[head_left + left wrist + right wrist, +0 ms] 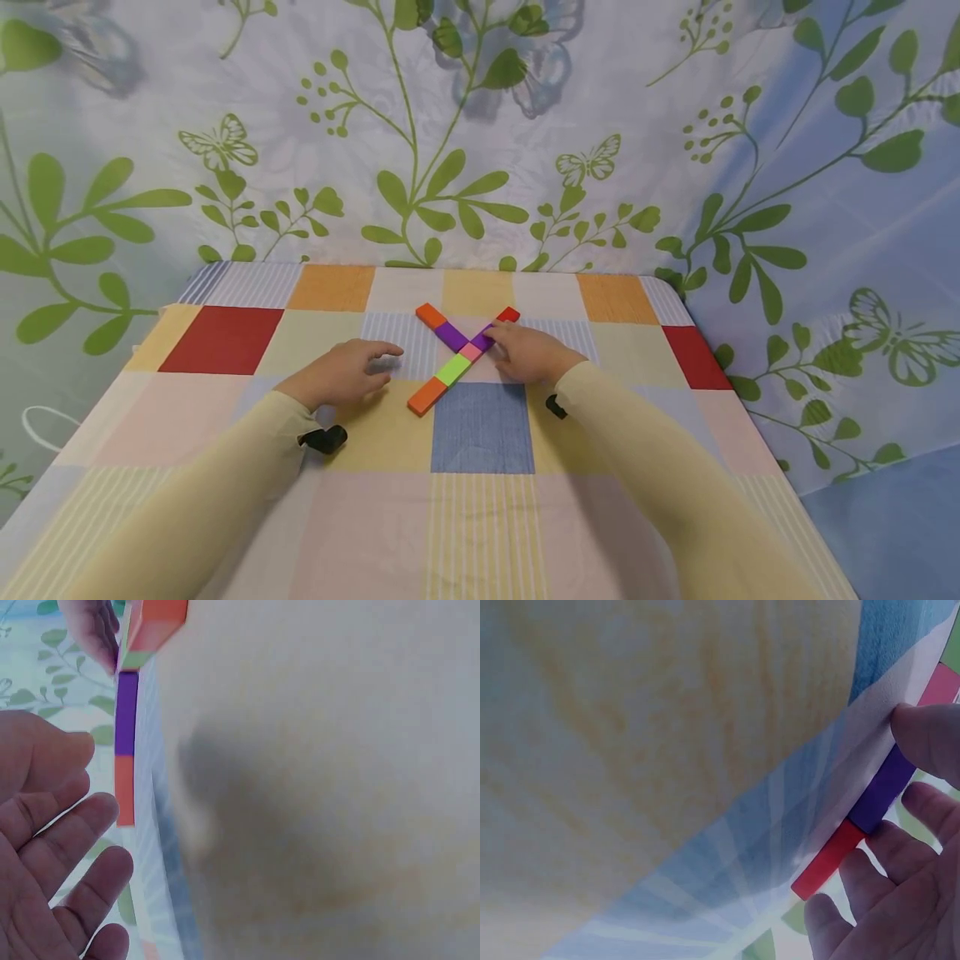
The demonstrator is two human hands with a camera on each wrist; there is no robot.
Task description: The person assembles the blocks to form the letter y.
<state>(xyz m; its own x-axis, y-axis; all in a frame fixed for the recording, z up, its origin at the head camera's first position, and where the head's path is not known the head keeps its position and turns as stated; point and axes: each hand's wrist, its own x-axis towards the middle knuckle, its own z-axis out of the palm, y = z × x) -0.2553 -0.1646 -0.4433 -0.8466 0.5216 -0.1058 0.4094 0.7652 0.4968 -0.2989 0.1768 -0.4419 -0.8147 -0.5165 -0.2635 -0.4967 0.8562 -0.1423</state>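
Several coloured blocks lie in a Y-shaped figure on the patchwork cloth. Its long line runs from an orange block (427,397) through a lime green block (453,370), a pink block (471,352) and a purple block (883,789) to a red block (829,859). A second purple block (452,337) and another orange block (431,315) form the left branch. My right hand (536,352) pinches the right-hand purple block, thumb on the near side, fingers along the far side. Left of the figure, my left hand (345,371) hovers with fingers spread, holding nothing.
The patchwork cloth (480,429) covers the table, whose far edge meets a leaf-and-butterfly-patterned curtain (420,125). More curtain hangs along the right side. A white cable loop (37,425) shows beyond the left edge.
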